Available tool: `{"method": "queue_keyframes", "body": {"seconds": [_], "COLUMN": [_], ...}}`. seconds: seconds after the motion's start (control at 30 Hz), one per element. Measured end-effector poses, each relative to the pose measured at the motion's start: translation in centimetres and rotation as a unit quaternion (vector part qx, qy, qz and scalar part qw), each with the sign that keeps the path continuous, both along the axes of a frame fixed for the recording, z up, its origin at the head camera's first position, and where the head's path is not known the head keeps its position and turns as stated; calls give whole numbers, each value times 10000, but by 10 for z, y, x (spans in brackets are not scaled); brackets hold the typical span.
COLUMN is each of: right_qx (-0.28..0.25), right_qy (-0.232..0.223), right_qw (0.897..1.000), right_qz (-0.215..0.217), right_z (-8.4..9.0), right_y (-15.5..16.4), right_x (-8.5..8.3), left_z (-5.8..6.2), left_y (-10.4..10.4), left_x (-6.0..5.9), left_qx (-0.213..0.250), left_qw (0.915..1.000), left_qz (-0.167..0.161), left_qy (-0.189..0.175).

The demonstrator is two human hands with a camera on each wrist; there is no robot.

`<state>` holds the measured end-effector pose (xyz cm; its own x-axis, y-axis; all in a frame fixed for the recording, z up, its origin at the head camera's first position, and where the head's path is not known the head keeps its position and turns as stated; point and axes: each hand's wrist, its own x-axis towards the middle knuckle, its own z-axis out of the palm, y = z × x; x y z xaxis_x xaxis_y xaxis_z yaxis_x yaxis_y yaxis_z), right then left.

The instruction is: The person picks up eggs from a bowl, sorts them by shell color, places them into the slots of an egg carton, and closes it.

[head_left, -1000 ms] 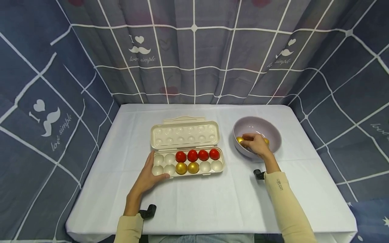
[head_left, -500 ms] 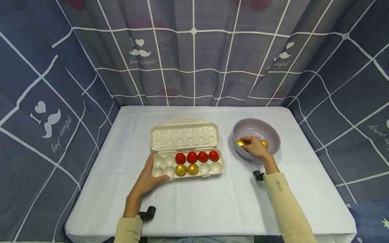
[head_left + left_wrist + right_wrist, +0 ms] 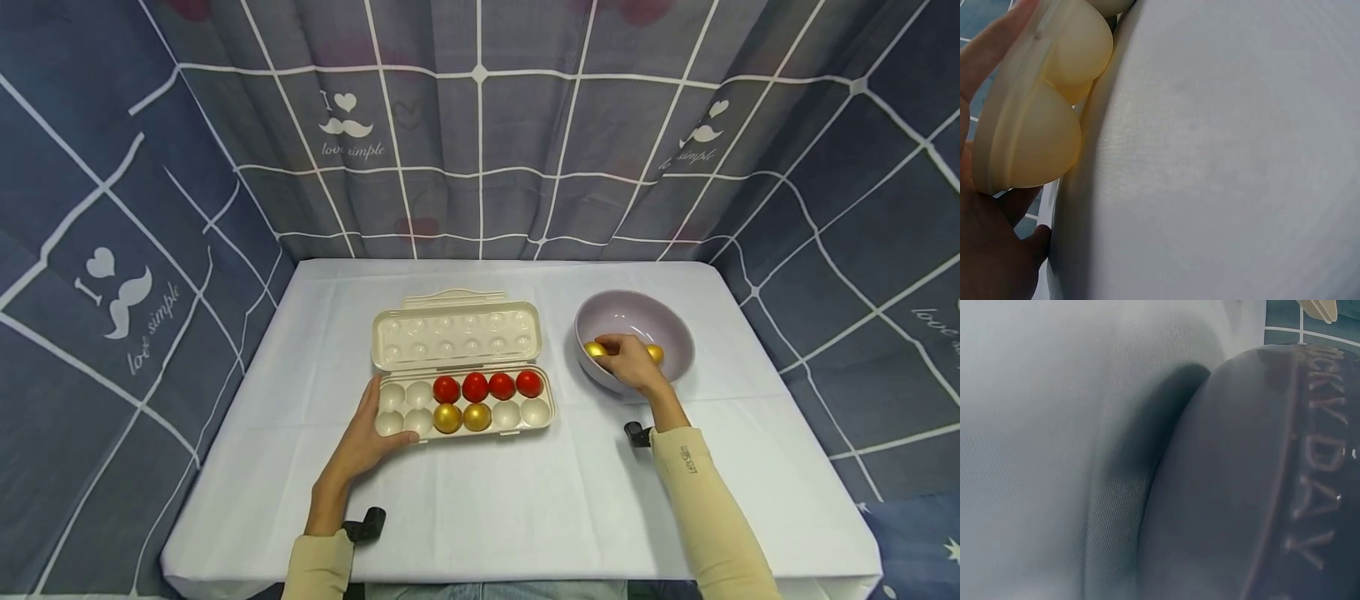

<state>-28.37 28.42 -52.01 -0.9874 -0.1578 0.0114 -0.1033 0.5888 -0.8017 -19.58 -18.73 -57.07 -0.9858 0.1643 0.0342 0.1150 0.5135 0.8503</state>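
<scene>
Eggs fill only part of the cream plastic twelve-cup egg carton (image 3: pixel 463 402) that lies at the centre of the head view on the white-clothed desk (image 3: pixel 525 500), its lid (image 3: pixel 456 333) folded back flat toward the upper part of the frame. Four glossy red eggs (image 3: pixel 487 386) sit in the back row's right-hand cups, and two metallic gold eggs (image 3: pixel 462 417) sit in the middle of the front row; the other cups are bare.

At the carton's left end rests the left hand (image 3: pixel 365 442), thumb up along the end wall and fingers under the front left corner, apparently to stop the light tray sliding. The left wrist view shows the cups' rounded undersides (image 3: pixel 1029 134) against the palm (image 3: pixel 988 250).

Right of centre, the right hand (image 3: pixel 630 362) reaches into the pale lilac ceramic bowl (image 3: pixel 667 329), fingers curled down on a gold egg (image 3: pixel 596 349) at the bowl's left side. Another gold egg (image 3: pixel 656 353) lies just right of the hand. The bowl stands near the carton's right end, apart from it. The right wrist view shows only the bowl's dark outer wall (image 3: pixel 1235 487) with raised lettering.
</scene>
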Motion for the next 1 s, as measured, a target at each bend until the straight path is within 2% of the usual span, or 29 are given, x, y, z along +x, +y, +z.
{"method": "queue_keyframes", "body": {"seconds": [0.3, 0.53, 0.8, 1.0], "right_qx": [-59, -318, -839, -1028], "right_qy": [428, 633, 895, 990], "right_qw": [9979, 9941, 9871, 9825], "right_qz": [-475, -816, -1027, -1201], "right_z": [0, 1, 4, 5], "right_y": [2, 2, -2, -4], "right_x": [0, 6, 13, 15], "left_z": [0, 1, 2, 1], "left_y": [0, 1, 0, -1], "left_x": [0, 0, 0, 0], "left_qx": [-11, 19, 56, 36], "left_qw": [10000, 10000, 10000, 10000], "left_qz": [-28, -27, -18, -11], "left_qy": [25, 2, -2, -20]}}
